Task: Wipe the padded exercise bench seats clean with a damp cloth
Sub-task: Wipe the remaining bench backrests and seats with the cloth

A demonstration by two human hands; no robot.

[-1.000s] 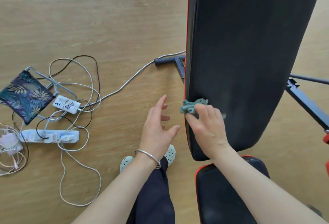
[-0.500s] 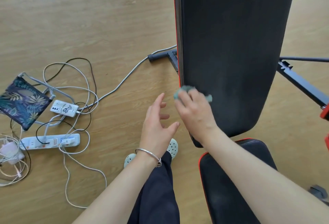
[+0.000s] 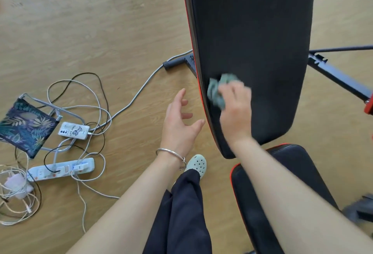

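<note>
The right hand [image 3: 236, 110] holds a bunched grey-green cloth [image 3: 217, 92] against the black back pad [image 3: 252, 41] of the exercise bench. The cloth pokes out past the fingers towards 10 o'clock, near the pad's red-piped left edge. Hand and cloth are motion-blurred, so the exact finger grip cannot be told. The pad runs from 12 o'clock down to its rounded lower end just right of centre. At 5 o'clock, just below that end, lies the black seat pad [image 3: 282, 173] with red piping, partly hidden by the right forearm.

The left hand [image 3: 179, 124] hovers wide, fingers spread and holding nothing, just beside the pad's left edge at the cloth's 8 o'clock. A silver bracelet [image 3: 171, 154] circles its wrist.

On the wooden floor [image 3: 90, 21] at 9 o'clock lie a leaf-patterned pouch [image 3: 26, 128], a white power strip [image 3: 60, 170] and tangled cables [image 3: 96, 102]. A pale perforated clog [image 3: 195, 164] shows below the left wrist. The bench's dark metal frame [image 3: 339, 76] reaches out at 3 o'clock.
</note>
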